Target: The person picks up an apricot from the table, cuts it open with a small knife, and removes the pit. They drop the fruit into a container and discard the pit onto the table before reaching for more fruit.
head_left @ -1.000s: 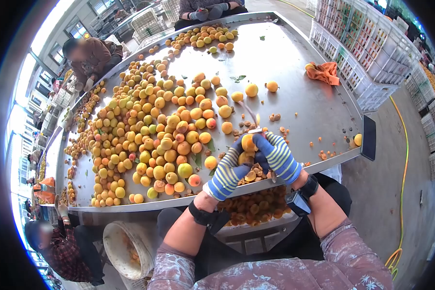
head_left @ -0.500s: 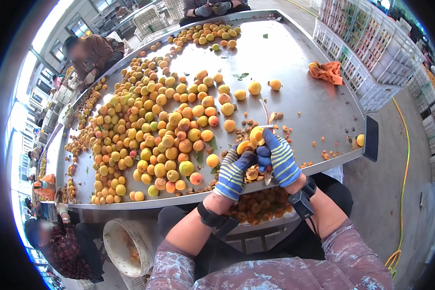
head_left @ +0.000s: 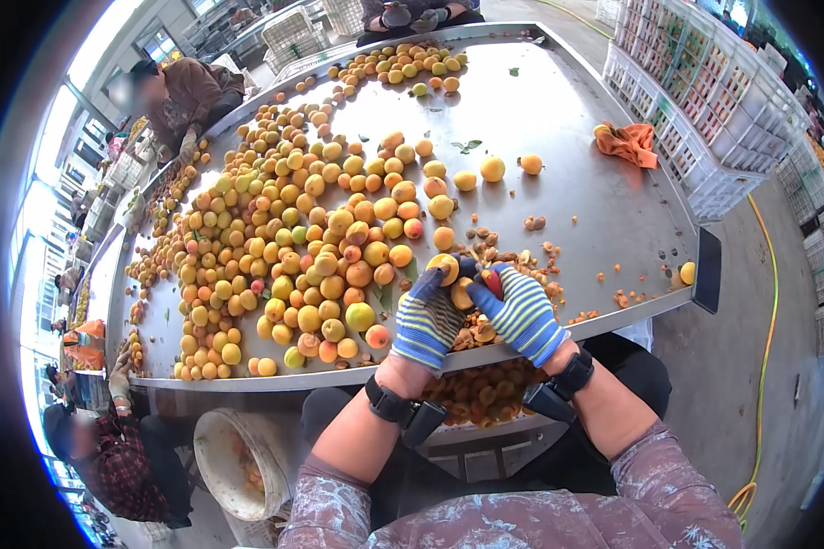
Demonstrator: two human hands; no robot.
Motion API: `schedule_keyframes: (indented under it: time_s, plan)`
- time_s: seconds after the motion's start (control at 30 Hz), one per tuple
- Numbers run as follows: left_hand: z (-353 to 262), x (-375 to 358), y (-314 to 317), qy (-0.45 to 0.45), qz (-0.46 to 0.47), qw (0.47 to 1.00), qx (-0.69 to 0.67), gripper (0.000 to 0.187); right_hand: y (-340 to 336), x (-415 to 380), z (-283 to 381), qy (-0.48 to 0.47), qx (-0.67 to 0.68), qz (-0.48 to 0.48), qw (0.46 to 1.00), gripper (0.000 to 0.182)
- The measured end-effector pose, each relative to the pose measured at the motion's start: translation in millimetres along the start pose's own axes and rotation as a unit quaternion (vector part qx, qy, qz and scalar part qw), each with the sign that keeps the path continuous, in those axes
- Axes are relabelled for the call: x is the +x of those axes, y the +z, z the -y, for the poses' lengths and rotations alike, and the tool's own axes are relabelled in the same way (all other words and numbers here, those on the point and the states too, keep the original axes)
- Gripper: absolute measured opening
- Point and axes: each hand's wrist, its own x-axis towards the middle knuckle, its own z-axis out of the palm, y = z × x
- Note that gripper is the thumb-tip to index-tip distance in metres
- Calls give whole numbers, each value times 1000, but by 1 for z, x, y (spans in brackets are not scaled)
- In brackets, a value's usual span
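Both my hands wear blue-and-yellow striped gloves and work close together above the table's near edge. My left hand (head_left: 430, 318) is closed on a cut apricot half (head_left: 443, 267), its cut face showing. A second apricot piece (head_left: 462, 293) sits between the fingers of the two hands. My right hand (head_left: 524, 316) is closed around what looks like a small red-handled knife (head_left: 493, 282); its blade is hidden. Apricot stones and scraps (head_left: 526, 267) lie around my fingers. Left of my hands spreads a large heap of whole apricots (head_left: 325, 263).
The metal table (head_left: 604, 229) has a raised rim. An orange cloth (head_left: 627, 145) lies near its right edge, beside stacked white crates (head_left: 696, 101). Below the table are a tub of apricot pieces (head_left: 485, 393) and a white bucket (head_left: 238, 467). Several co-workers sit around the table.
My hands have shifted slightly left and turned. The apricot pieces now sit further left between the fingers, and the red handle has come into view. A co-worker's hand at the left has moved.
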Motion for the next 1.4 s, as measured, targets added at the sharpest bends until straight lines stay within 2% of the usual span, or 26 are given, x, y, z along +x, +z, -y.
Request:
schedule_keyframes:
  time_s: [0.03,0.07,0.1,0.13,0.17,0.2,0.23,0.27,0.37,0.5,0.57,0.83,0.9,1.13,1.23,1.3,1.37,1.4]
  plan:
    - [-1,-2,1,-13,26,1000,-2,37,-1,2,2,0,-1,2,1000,37]
    - [1,-2,4,-26,-39,999,-7,37,-2,4,5,12,103,-21,994,33]
    - [-2,-1,2,-27,-39,999,-8,37,-4,6,7,24,205,-44,977,30]
    - [-5,0,-2,-64,4,996,54,37,-7,10,7,27,196,-77,977,23]
    - [-4,0,-4,-101,48,987,116,38,-9,13,4,64,305,-90,946,23]
    - [0,-3,8,-90,42,985,138,41,-17,14,10,84,400,-76,910,24]
    - [1,-4,10,-92,73,979,164,47,-27,14,20,103,490,-64,863,25]
    - [1,-7,14,-111,82,967,216,48,-32,16,28,52,503,-81,859,29]
    - [4,-17,32,-166,121,923,324,53,-44,18,33,14,568,-82,819,36]
    - [14,-26,42,-174,112,916,343,50,-47,15,35,6,582,-83,809,37]
    - [18,-27,43,-166,115,914,351,49,-45,14,33,38,563,-93,821,38]
    - [20,-30,45,-135,91,910,381,35,-43,8,44,8,496,-103,862,32]
    - [18,-29,42,-132,97,915,370,35,-44,7,45,16,471,-111,875,41]
    - [25,-28,38,-126,88,918,366,35,-32,9,37,31,436,-105,893,41]
    - [26,-29,35,-125,87,920,360,34,-34,11,34,46,499,-95,860,33]
    - [27,-29,34,-126,88,918,366,34,-35,16,30,51,517,-95,849,35]
    - [29,-28,32,-129,78,920,361,35,-32,21,18,87,574,-92,809,39]
    - [30,-27,31,-129,78,920,361,35,-33,22,18,96,570,-85,812,44]
